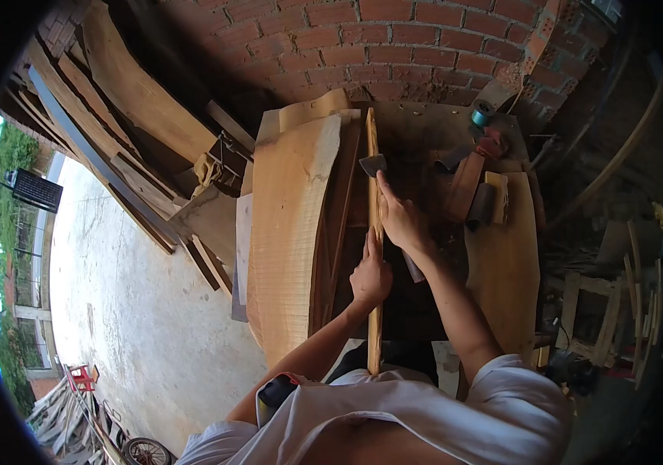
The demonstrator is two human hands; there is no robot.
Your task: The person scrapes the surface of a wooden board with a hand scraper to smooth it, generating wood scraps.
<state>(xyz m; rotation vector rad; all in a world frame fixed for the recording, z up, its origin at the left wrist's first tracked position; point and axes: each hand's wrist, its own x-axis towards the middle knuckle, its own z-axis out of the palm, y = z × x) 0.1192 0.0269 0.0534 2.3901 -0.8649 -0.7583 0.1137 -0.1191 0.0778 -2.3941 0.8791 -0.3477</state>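
Observation:
A long, narrow wooden strip (374,325) runs away from my body, its near end against my shirt and its far end over the workbench. My left hand (371,277) is closed round the strip near its middle, index finger lying along it. Farther up, my right hand (403,221) is closed at the strip's right side. Its index fingertip presses on a dark piece of what looks like sandpaper (373,165) that lies across the strip. The other fingers of my right hand are partly hidden.
Wide wooden boards (289,225) lie left of the strip, and another board (506,271) lies right. Dark curled sheets (480,205), a wooden block (465,186) and a teal spool (482,113) sit at the back right. A brick wall (424,43) stands behind; planks (142,85) lean left.

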